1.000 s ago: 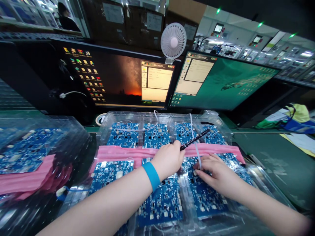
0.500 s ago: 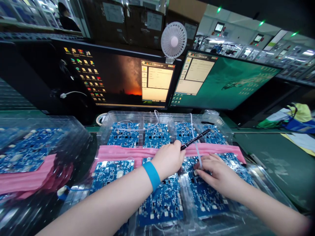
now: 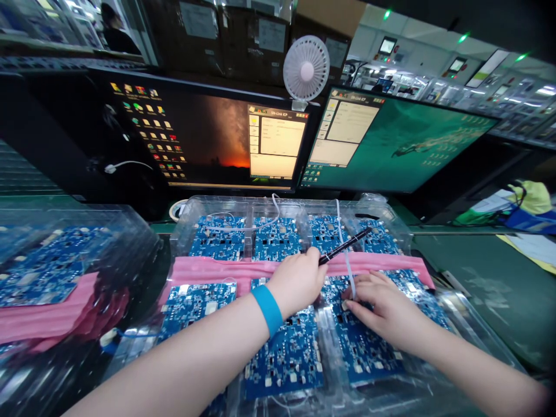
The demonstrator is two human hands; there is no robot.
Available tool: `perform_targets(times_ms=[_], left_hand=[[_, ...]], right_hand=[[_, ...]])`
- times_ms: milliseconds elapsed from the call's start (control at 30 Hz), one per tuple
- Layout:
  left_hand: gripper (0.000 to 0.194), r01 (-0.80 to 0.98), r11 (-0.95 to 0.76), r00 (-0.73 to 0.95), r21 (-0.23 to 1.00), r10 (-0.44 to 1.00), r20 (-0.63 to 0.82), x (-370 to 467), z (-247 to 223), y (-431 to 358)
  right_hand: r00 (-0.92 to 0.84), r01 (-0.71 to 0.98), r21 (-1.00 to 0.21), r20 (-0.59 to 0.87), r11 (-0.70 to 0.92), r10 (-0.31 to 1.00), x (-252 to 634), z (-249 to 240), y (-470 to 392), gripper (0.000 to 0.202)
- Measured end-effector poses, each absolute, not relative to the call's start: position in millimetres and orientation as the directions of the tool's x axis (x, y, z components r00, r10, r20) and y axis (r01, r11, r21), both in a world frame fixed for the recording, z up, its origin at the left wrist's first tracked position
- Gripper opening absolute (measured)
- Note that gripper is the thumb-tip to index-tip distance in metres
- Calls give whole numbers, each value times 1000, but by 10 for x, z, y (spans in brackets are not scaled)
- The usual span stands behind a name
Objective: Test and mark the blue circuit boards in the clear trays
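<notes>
My left hand point(image 3: 299, 279), with a blue band point(image 3: 267, 310) on its wrist, is closed around a black pen-like tool point(image 3: 345, 245) that points up to the right. To its right, my right hand point(image 3: 377, 298) pinches the lower end of a white cable point(image 3: 348, 267) over a blue circuit board point(image 3: 362, 347). Part of that board lies hidden under my fingers. Both hands are above a clear plastic tray point(image 3: 329, 341) that holds several blue boards. A pink strip point(image 3: 382, 262) runs across the tray between its two rows of boards.
Two monitors point(image 3: 208, 139) point(image 3: 403, 150) stand behind the tray, with a small white fan point(image 3: 306, 68) clipped between them. At the left is another tray of boards point(image 3: 47, 260) with pink strips. A person point(image 3: 117, 32) is in the far left background.
</notes>
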State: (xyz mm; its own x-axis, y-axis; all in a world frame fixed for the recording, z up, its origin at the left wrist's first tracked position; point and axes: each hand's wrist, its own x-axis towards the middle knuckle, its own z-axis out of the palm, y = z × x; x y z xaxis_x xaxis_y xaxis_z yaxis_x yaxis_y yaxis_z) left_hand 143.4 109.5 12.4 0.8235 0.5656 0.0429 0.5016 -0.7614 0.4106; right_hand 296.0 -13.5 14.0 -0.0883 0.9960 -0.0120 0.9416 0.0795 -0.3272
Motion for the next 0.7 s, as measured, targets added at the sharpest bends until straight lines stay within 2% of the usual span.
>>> perform_targets(times_ms=[267,400,533,700], left_hand=[[20,495,-768,827,406,560,51,1438,119,1096],[20,504,-764,827,403,561,31,1437,134,1096],[19,510,-765,829,394,559,14,1437,144,1101],[20,507,-765,830,397,558,16,1432,136,1106]], right_hand=[[-102,966,-240,-17,95,995,2945,95,-135,12],[-113,972,-204,25,115,993,2882,86,-125,14],[-137,968,-202,63,147,989,2839,96,-122,12],[-155,963,-224,1,151,988,2875,79,-124,13]])
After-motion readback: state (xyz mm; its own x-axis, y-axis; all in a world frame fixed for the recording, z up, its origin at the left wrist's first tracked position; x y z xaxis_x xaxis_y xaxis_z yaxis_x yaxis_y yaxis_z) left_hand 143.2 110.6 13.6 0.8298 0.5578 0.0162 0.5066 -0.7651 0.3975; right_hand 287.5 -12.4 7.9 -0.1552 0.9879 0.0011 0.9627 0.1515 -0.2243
